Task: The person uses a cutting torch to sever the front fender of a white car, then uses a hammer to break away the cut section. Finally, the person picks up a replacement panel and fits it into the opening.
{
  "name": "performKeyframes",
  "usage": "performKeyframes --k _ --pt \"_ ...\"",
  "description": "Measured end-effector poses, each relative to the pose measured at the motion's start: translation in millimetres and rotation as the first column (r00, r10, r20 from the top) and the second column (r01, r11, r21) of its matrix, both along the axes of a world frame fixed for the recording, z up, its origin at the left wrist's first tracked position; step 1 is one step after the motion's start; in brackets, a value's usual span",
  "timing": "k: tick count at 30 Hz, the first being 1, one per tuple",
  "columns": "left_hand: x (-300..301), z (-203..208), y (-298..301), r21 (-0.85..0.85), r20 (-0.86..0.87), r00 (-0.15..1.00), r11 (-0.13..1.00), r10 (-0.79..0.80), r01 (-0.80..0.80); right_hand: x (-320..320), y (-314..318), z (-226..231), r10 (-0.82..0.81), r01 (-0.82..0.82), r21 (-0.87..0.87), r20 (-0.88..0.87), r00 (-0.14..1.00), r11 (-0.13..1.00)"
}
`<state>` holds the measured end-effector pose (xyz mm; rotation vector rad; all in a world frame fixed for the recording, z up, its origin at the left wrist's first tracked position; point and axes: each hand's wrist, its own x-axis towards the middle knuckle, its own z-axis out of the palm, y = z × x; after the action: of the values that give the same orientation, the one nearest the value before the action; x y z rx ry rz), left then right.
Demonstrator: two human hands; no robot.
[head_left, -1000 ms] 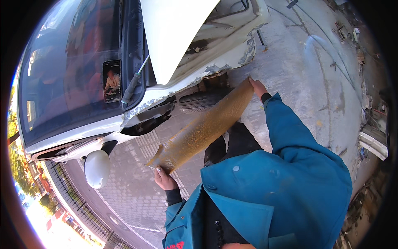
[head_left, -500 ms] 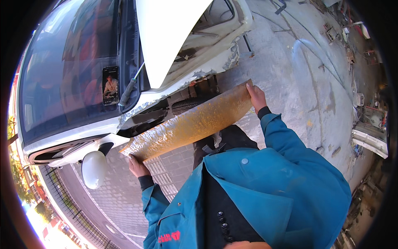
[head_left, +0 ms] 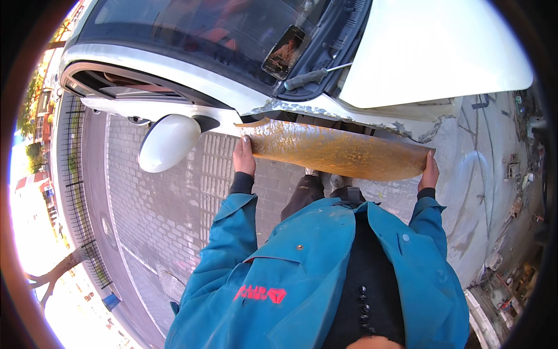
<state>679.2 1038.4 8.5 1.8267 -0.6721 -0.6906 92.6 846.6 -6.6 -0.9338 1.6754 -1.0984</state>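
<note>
A long, curved sheet-metal panel (head_left: 337,150), mottled yellow-brown with a silvery left end, stretches across in front of me. My left hand (head_left: 244,156) is closed on its left end, thumb on top. At the far end, my right hand (head_left: 429,173) grips the right edge. The panel lies alongside the white car's exposed front side edge (head_left: 325,107), where paint is worn and bare metal shows. Whether panel and car touch, I cannot tell. Part of the opening behind the panel is hidden by it.
The car's white hood (head_left: 430,52) stands raised at the upper right. A screwdriver (head_left: 306,79) and a phone (head_left: 286,52) rest near the windshield's base. The side mirror (head_left: 170,143) sticks out left of the panel. Grey paving (head_left: 180,198) lies below; scrap parts line the far right.
My view has turned toward the car and the panel now runs more level, closer along its side. Both hands keep their hold on its ends.
</note>
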Motion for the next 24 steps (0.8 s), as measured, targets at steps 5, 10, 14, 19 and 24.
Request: performKeyframes --k 5,10,14,19,24 --pt "1 2 -13 0.109 0.053 0.997 0.992 -0.062 0.056 -7 -2 7 -0.014 0.015 0.046 -0.007 1.000 0.999" --pt "2 0 -27 0.075 0.172 0.984 0.997 -0.041 0.029 -12 -10 8 0.021 -0.020 0.070 -0.011 1.000 0.997" --pt "3 -4 -31 0.117 0.144 0.989 0.993 -0.022 0.006 -11 -18 7 0.027 -0.026 0.050 -0.014 1.000 0.998" --pt "-2 -4 -33 0.152 0.177 0.984 0.986 0.034 -0.062 -13 -20 9 0.059 -0.056 0.035 -0.086 0.995 0.998" --pt "-1 4 -43 0.223 0.140 0.987 0.969 0.076 -0.106 -14 -12 16 0.040 -0.036 0.106 -0.029 0.999 0.994"
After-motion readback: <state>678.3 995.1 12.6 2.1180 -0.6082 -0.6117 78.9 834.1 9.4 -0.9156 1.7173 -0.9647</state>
